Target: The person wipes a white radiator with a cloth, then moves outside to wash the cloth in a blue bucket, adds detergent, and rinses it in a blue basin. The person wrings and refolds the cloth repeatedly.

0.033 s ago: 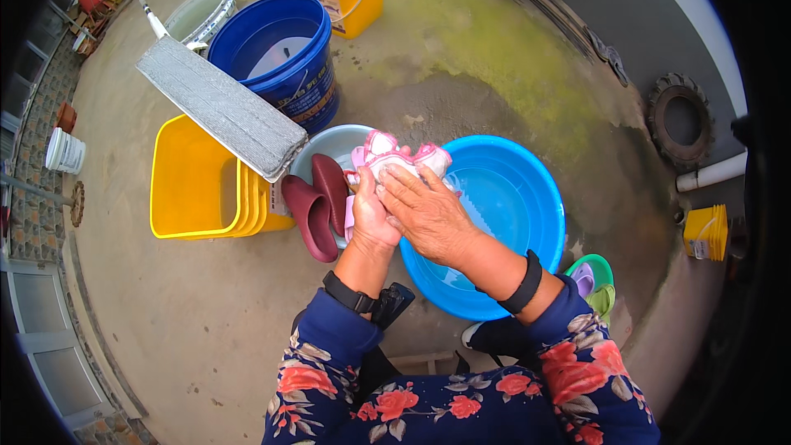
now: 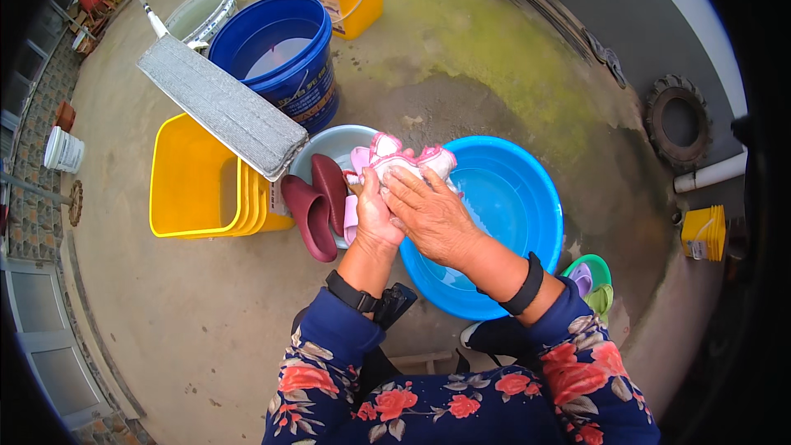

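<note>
A white cloth piece with pink trim point(image 2: 395, 158) is pressed between my hands, over the gap between two basins. Its kind is hard to make out, since my fingers cover part of it. My left hand point(image 2: 376, 218) supports it from below and the left, thumb upward. Across its top lies my right hand point(image 2: 432, 213), fingers together, closing it in. Right beneath my right hand is a bright blue basin point(image 2: 540, 198) with water in it. On my left stands a pale grey basin point(image 2: 336, 137) with maroon slippers point(image 2: 309, 213) leaning at its edge and pink slippers point(image 2: 351, 216) beside them.
A flat grey mop head point(image 2: 218, 103) rests across a yellow square bucket point(image 2: 183, 222). Behind are a dark blue bucket point(image 2: 309, 95) holding liquid and stacked yellow buckets point(image 2: 354, 4). A small green basin point(image 2: 604, 266) with shoes is at right. A tyre point(image 2: 661, 144) leans by the wall.
The cloth has shifted very slightly to the right and down between my hands. Both hands keep nearly the same place and hold.
</note>
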Demonstrator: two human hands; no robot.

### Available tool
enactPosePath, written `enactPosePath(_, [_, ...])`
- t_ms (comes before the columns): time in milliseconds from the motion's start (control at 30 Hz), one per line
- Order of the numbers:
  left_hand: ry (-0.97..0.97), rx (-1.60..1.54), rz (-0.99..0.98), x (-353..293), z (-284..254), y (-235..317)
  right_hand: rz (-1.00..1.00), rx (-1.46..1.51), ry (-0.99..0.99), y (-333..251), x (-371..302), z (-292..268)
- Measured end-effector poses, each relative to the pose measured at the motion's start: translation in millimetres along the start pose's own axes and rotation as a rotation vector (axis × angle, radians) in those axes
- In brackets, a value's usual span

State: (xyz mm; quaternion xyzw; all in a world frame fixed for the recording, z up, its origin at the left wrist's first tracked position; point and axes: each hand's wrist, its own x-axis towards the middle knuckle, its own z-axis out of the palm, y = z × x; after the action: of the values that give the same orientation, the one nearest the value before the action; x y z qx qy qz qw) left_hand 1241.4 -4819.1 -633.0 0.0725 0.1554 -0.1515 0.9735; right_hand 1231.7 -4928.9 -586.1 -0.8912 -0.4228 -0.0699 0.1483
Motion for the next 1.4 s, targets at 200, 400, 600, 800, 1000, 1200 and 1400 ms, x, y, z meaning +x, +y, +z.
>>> enactPosePath(200, [-0.036,0.066,0.093,5,5,-20,0.266,0.361,0.359,8,-29,-37])
enactPosePath(400, [-0.074,-0.068,-0.072,-4,6,-51,1.123,1.22,0.13,25,-64,-43])
enactPosePath(600, [-0.025,0.016,-0.099,-7,1,-52,0.978,1.157,0.593,30,-80,-33])
enactPosePath(800, [-0.081,0.106,-0.066,-6,-2,-60,0.544,0.55,0.593,21,-55,-60])
enactPosePath(1000, [-0.101,0.042,-0.131,-12,0,-70,0.553,-0.021,0.108,-6,-19,-32])
enactPosePath(1200, [0.041,0.139,-0.058,-15,7,-70,0.854,0.002,0.045,4,-8,-33])
enactPosePath(1400, [-0.023,0.138,-0.071,-15,6,-72,0.886,-0.064,0.12,21,-15,-21])
